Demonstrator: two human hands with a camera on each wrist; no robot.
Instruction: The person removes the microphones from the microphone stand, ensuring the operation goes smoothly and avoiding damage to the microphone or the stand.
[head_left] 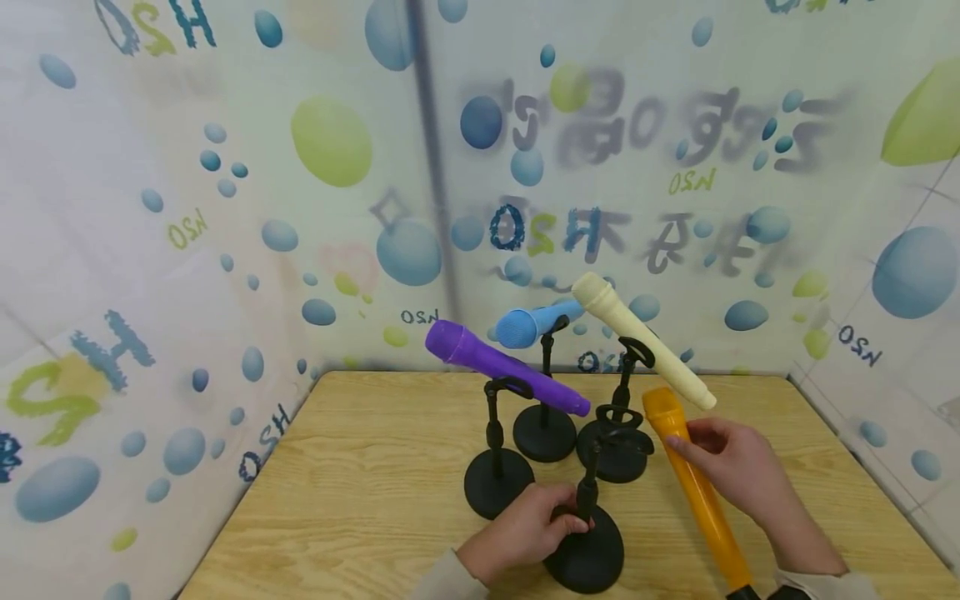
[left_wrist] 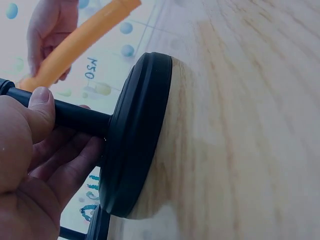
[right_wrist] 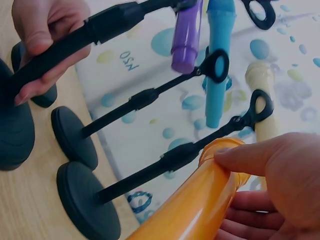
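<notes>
My left hand [head_left: 525, 527] grips the pole of the front black microphone stand [head_left: 589, 557] just above its round base. In the left wrist view the thumb lies along the pole and the base [left_wrist: 137, 135] stands at the tabletop. This stand's holder clip is bare. My right hand [head_left: 738, 462] holds an orange microphone [head_left: 697, 492] by its upper part, thumb on one side and fingers on the other. The microphone slants, its head up near the stands and its dark tail end toward me. In the right wrist view the thumb presses just below the orange head [right_wrist: 222, 145].
Behind stand three more black stands, carrying a purple microphone [head_left: 510, 367], a blue microphone [head_left: 534, 323] and a cream microphone [head_left: 645, 342]. The wooden table [head_left: 360, 483] meets a patterned curtain [head_left: 330, 217] at its back and sides.
</notes>
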